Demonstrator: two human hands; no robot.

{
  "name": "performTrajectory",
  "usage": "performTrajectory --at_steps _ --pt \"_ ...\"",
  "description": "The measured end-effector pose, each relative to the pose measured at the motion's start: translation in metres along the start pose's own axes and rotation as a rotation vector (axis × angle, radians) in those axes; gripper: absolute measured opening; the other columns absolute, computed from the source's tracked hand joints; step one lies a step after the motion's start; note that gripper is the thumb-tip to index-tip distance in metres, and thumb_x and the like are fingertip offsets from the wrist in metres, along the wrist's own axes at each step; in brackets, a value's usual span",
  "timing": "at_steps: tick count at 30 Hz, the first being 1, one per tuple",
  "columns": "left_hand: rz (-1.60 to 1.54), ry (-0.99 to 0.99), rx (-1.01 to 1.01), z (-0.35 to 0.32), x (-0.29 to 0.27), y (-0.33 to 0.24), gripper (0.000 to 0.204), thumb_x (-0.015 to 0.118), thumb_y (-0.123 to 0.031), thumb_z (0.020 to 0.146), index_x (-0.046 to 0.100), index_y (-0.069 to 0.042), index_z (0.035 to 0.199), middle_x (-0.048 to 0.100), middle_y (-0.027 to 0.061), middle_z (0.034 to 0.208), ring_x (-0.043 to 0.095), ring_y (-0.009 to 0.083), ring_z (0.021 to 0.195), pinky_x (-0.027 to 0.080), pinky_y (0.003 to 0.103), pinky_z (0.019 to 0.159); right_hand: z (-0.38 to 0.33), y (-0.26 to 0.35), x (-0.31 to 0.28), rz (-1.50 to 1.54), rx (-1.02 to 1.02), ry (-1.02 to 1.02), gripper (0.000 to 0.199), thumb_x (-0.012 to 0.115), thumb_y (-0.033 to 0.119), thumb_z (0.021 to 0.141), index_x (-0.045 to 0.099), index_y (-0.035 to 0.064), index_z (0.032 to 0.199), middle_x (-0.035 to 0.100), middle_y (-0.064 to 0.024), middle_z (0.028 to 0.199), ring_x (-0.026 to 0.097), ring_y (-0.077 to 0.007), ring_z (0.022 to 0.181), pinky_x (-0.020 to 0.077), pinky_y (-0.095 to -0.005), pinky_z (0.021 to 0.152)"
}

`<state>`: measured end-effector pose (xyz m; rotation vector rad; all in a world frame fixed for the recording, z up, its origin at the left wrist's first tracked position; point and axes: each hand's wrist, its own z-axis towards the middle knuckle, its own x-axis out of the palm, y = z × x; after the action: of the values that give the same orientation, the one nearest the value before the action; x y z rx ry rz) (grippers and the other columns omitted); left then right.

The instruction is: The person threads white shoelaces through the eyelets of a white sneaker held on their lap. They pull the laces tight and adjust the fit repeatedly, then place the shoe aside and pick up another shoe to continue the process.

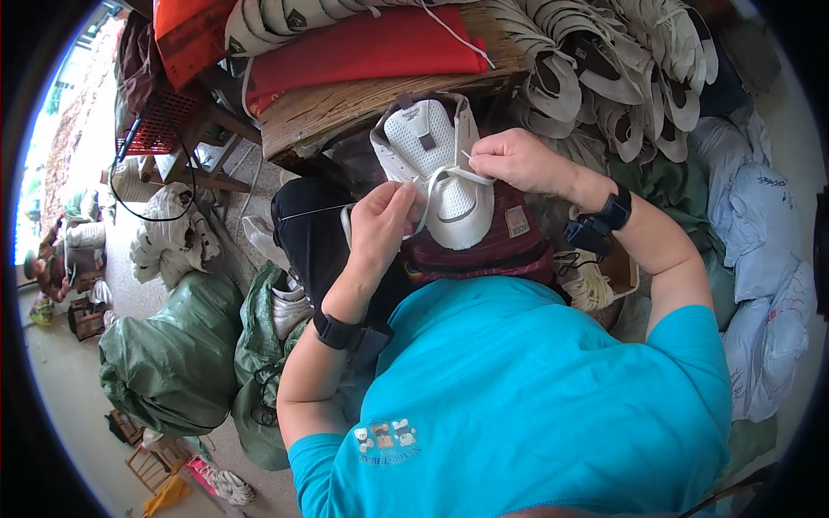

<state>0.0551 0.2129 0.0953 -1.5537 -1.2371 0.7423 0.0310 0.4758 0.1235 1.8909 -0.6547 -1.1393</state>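
Observation:
A white shoe upper [425, 142], with a perforated tongue and toe, lies across my lap with its toe toward me. A white shoelace [469, 175] runs across its throat in a loose loop. My right hand [523, 162] pinches the lace at the upper's right edge, with a thin tip showing by the fingers. At the left edge, my left hand [380, 220] has its thumb and fingers closed on the lace; its exact grip is partly hidden. A thin pale strand sticks out leftward from this hand. Maroon striped fabric [484, 250] lies beneath the upper.
Ahead stands a wooden bench [324, 116] with a red cloth [371, 56] and a row of uppers. Stacked uppers [596, 65] hang at its right. Green sacks [177, 354] crowd the left, white sacks [760, 224] the right. A lace bundle [589, 285] sits by my right side.

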Motion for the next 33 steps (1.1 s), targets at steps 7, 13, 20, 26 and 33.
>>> performTrajectory --at_steps 7,13,20,26,33 --pt "0.069 -0.061 0.029 0.003 -0.002 0.002 0.029 0.06 -0.025 0.1 0.069 -0.001 0.087 0.062 -0.0018 0.073 0.052 0.0046 0.063 0.041 0.022 0.057 0.018 0.02 -0.013 -0.082 0.065 0.123 0.025 0.056 0.019 0.085 0.061 -0.0006 0.07 0.047 -0.002 0.057 0.044 -0.0077 0.059 0.0387 -0.0295 0.056" --pt "0.402 -0.11 0.29 0.013 0.001 0.002 0.025 0.062 -0.02 0.095 0.068 0.0 0.081 0.063 0.0053 0.07 0.059 0.0184 0.06 0.046 0.032 0.056 0.015 0.028 -0.002 -0.615 -0.37 -0.19 0.024 0.058 0.019 0.082 0.062 0.0014 0.066 0.051 -0.0097 0.054 0.053 -0.0234 0.052 0.0448 -0.0379 0.061" --pt "1.18 -0.138 0.727 0.004 -0.005 -0.052 0.022 0.077 -0.012 0.076 0.064 -0.006 0.092 0.059 0.0112 0.1 0.06 0.0344 0.094 0.05 0.043 0.079 0.002 0.047 0.0 -1.045 -0.523 -0.219 0.024 0.076 0.016 0.074 0.064 0.0067 0.093 0.062 -0.0084 0.098 0.059 -0.0275 0.101 0.0472 -0.0399 0.084" --pt "1.152 0.16 0.824 0.027 -0.021 -0.067 0.028 0.076 -0.008 0.074 0.064 -0.005 0.099 0.056 0.012 0.101 0.057 0.0328 0.097 0.048 0.043 0.085 0.033 0.049 -0.026 -0.926 -0.543 0.134 0.037 0.079 0.008 0.072 0.058 0.0075 0.101 0.056 -0.0079 0.104 0.062 -0.0293 0.097 0.0515 -0.0412 0.075" --pt "1.109 0.118 0.605 0.039 -0.017 -0.052 0.017 0.072 -0.017 0.082 0.07 0.0 0.082 0.056 0.0127 0.098 0.057 0.0307 0.093 0.049 0.04 0.083 0.044 0.049 -0.029 -0.638 -0.221 0.276 0.021 0.072 0.024 0.083 0.066 0.0044 0.081 0.058 -0.0108 0.091 0.064 -0.03 0.088 0.05 -0.0413 0.074"
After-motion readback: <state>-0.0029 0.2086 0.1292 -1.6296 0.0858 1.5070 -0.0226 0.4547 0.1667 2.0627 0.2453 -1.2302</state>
